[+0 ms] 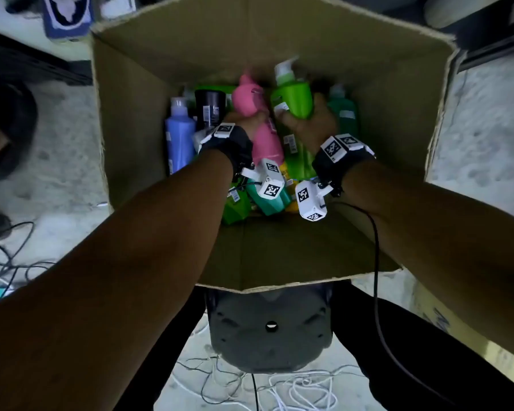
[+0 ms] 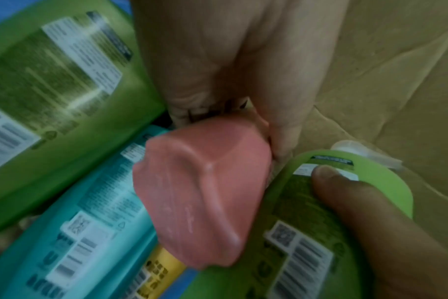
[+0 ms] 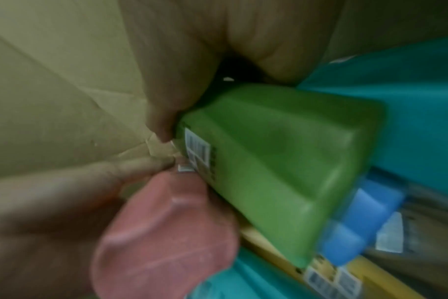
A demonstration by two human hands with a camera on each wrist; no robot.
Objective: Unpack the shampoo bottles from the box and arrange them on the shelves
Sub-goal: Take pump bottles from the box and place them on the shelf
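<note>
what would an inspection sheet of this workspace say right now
surface: open brown cardboard box on a speckled grey floor.
job's things: pink plastic bottle and light green pump bottle raised above the pile; blue bottle, black bottle, dark green bottle and teal bottle lie in the box.
clutter: nothing seen.
grippers: left hand grips the pink bottle; right hand grips the light green one.
cables: black wrist cable; tangled white cords on the floor.
surroundings: grey stool below the box; shelves not seen.
</note>
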